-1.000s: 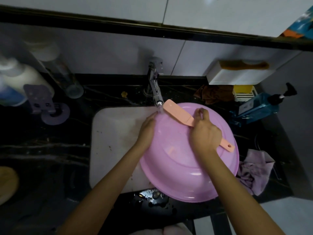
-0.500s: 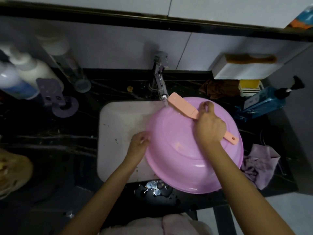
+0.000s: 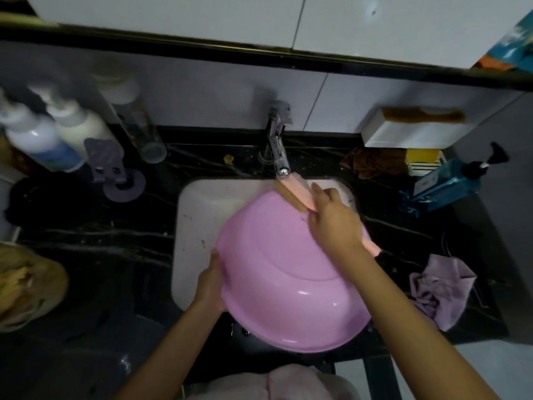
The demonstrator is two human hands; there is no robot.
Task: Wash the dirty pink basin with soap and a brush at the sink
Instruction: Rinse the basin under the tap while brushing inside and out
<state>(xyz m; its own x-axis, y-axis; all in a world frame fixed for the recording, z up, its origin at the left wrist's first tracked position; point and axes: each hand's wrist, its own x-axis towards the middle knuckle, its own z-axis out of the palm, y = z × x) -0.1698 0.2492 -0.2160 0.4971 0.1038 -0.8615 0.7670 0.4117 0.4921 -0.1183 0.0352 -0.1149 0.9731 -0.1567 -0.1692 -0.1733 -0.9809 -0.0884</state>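
The left hand (image 3: 212,281) grips the basin (image 3: 288,272) rim at nine o'clock, holding it bottom-up over the sink (image 3: 202,209). At one o'clock the right hand's (image 3: 334,223) fingers clasp the brush (image 3: 294,193) beneath the tap (image 3: 278,157). I'd say it's scrubbing the underside; next, rotate the basin. The blue bottle's (image 3: 441,186) label is unreadable.

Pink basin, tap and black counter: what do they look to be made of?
Pink basin: probably plastic, smooth and glossy; evenly coloured, with sharp light glints near its rim.
Tap: metal, likely chrome-plated; bright mirror-like reflections on the spout.
Black counter: polished stone or an imitation; pale veins run through the dark surface.
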